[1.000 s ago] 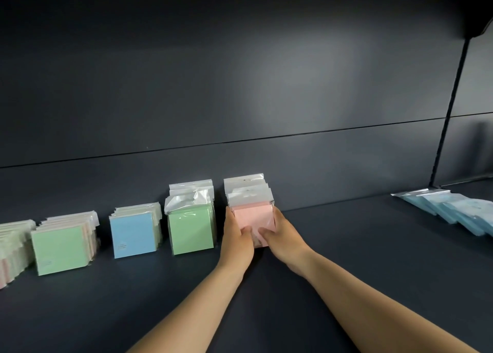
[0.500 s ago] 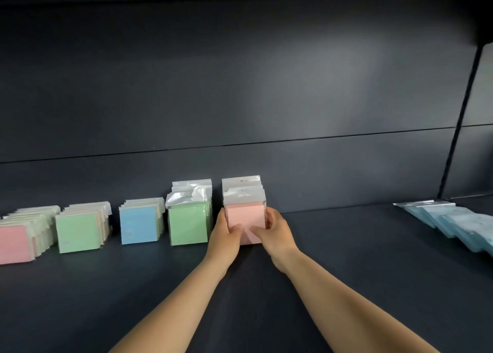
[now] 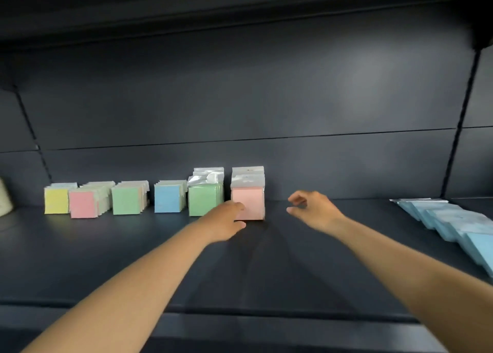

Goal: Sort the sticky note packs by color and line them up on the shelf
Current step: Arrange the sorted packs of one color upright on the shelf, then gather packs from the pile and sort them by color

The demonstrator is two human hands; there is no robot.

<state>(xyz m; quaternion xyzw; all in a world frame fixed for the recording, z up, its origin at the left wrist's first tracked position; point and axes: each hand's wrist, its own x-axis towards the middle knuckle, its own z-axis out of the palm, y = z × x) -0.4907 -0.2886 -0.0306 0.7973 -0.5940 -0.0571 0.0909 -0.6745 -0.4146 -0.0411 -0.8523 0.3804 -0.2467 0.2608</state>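
**Pink packs upright at the row's end**

Pink sticky note packs (image 3: 249,202) stand upright on the dark shelf (image 3: 266,267), just right of the green packs (image 3: 205,200). The left hand (image 3: 226,222) has relaxed fingers overlapping the pink front; whether they touch it is unclear. The right hand (image 3: 310,210) hangs to the pink packs' right, apart from them, fingers loosely curled, holding nothing. Blue packs (image 3: 453,224) lie fanned far to the right.

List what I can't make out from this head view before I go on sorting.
- Packs behind each front pack, such as behind the pink stack: hidden by the front ones, so no count.
- Left hand: motion blur; contact with the pink stack unclear.
- Fallen blue packs: cut off by the right edge.
- Pale object: cut off by the left edge, unidentifiable.
- Print on the wrappers: too small.
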